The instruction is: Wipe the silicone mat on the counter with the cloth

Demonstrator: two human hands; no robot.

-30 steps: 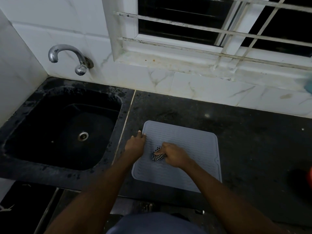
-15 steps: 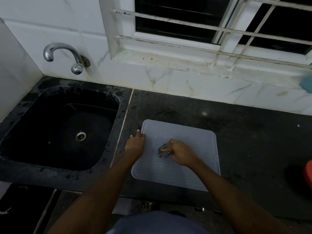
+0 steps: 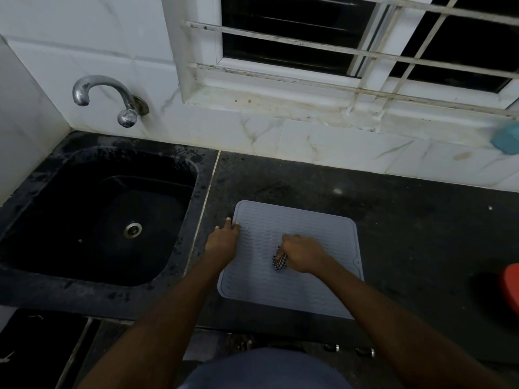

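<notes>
I see the grey silicone mat [image 3: 297, 265] lying flat on the dark worktop [image 3: 407, 234], just beside the black sink [image 3: 98, 220], which is at 9 o'clock from it. My right hand [image 3: 304, 255] is closed into a fist around a bunched black-and-white checked cloth [image 3: 280, 261] and presses it on the middle of the mat; only a small part of the cloth shows at the 9 o'clock side of the fist. I judge that the cloth is held bunched like this so that the pressure goes into the ribbed surface. My left hand [image 3: 223, 240] holds nothing; its fingers are partly stretched and the tips rest on the left edge of the mat, probably to keep the mat from sliding while I wipe. The worktop is speckled dark stone and looks a little wet or stained near the sink. At 12 o'clock there is a white marbled tile wall with a barred window [image 3: 351, 43], and a chrome tap [image 3: 112, 99] stands at 10 o'clock. A red object [image 3: 511, 287] is cut by the frame at 3 o'clock; I cannot tell what it is.
</notes>
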